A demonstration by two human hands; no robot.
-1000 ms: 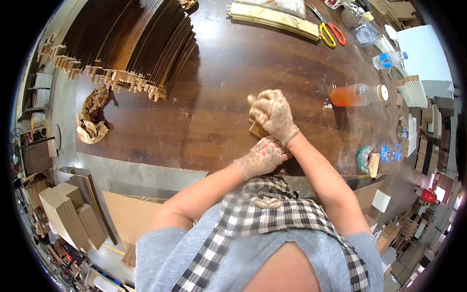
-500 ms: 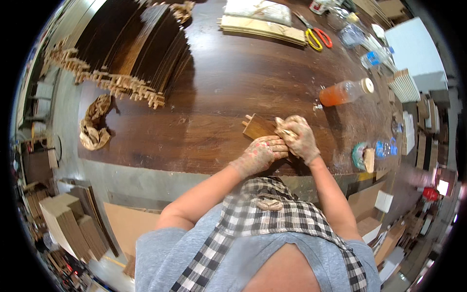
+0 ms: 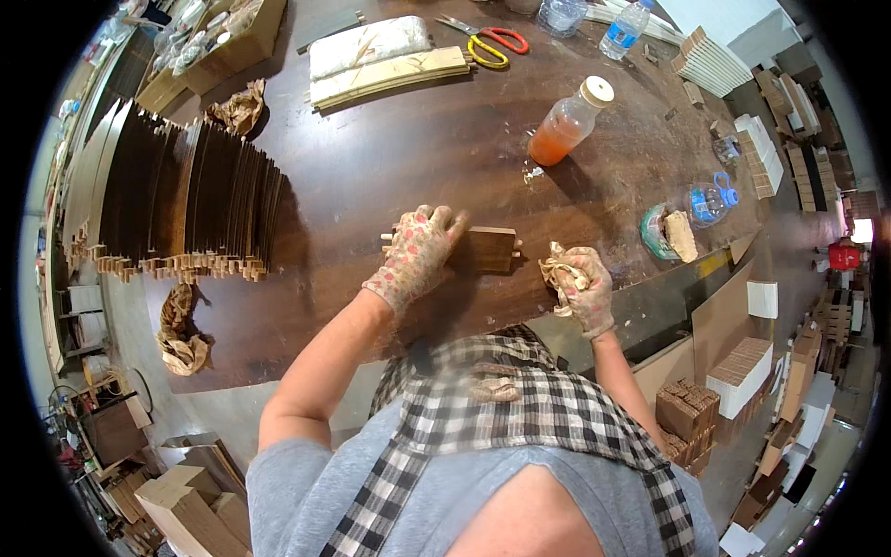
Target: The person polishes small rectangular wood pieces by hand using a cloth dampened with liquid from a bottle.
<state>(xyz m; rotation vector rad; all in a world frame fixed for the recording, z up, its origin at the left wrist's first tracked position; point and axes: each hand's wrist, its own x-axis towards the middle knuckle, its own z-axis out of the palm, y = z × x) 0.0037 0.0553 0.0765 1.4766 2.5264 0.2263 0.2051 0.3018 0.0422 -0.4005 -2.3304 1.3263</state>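
Observation:
My left hand, in a stained, red-dotted glove, grips the left part of a short dark brown wooden board. Light dowel pegs stick out from both ends of the board, which lies over the tabletop near its front edge. Off to the right and apart from the board, my gloved right hand is closed round a crumpled tan rag; whether it is cloth or paper is hard to make out. At the left stands a long row of similar dark boards, their pegged ends toward me.
On the brown table stand a bottle of orange liquid, a green tub and a blue-capped bottle. Scissors lie beside pale wood strips. Crumpled brown wads flank the board row.
My hands, together over the tilted board before, are now apart. The left has moved left along the board, which lies more level; the right has drawn away rightward with the rag. The view has shifted.

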